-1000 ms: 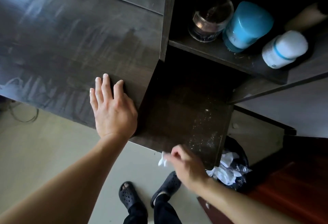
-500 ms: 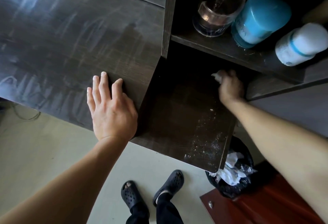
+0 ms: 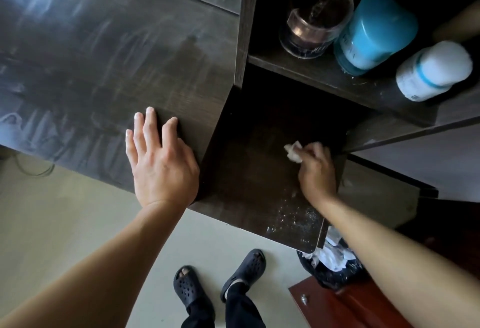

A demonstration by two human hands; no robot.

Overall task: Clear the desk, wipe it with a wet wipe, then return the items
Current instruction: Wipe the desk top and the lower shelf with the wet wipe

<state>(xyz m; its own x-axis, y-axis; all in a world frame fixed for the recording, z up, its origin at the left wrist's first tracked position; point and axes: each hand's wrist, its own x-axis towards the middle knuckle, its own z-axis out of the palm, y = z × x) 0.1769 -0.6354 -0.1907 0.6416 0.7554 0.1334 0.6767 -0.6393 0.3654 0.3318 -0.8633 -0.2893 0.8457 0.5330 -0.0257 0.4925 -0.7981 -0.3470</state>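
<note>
Our left hand (image 3: 161,164) lies flat, fingers spread, on the dark counter (image 3: 91,68) near its front edge. Our right hand (image 3: 315,169) is closed around a crumpled white wet wipe (image 3: 293,151), pressed on the lower dark shelf surface (image 3: 246,171). White specks sit near that surface's front corner. Above, a clear jar (image 3: 314,16), blue container (image 3: 374,31) and white bottle (image 3: 433,70) stand on a shelf. Trash bin (image 3: 335,265) below, holding crumpled white paper.
</note>
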